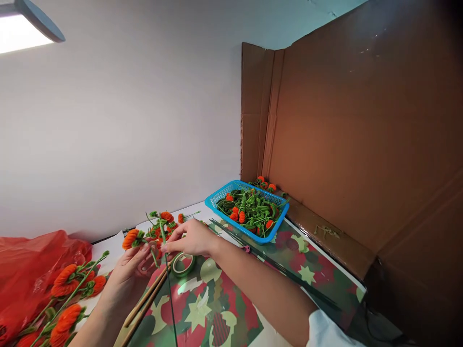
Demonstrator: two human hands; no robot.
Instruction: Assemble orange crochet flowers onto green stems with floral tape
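Note:
My left hand (134, 262) is closed on an orange fuzzy pipe-cleaner flower (130, 239) with a green base and a short green stem. My right hand (193, 237) pinches a thin upright flower stem (170, 294), green and fuzzy towards its top and bare dark wire lower down. The two hands are close together, with the flower just left of the stem. Below my right hand lies a roll of green tape (183, 264). More orange flowers (167, 217) show behind the hands, partly hidden by them.
A blue basket (265, 239) of green and orange pipe-cleaner pieces stands at the back. Dark wires (275, 262) lie in front of it. Wooden sticks (144, 303) rest on the patterned mat (217, 323). Finished-looking flowers (67, 282) and a red bag (39, 255) are left; cardboard (343, 144) stands right.

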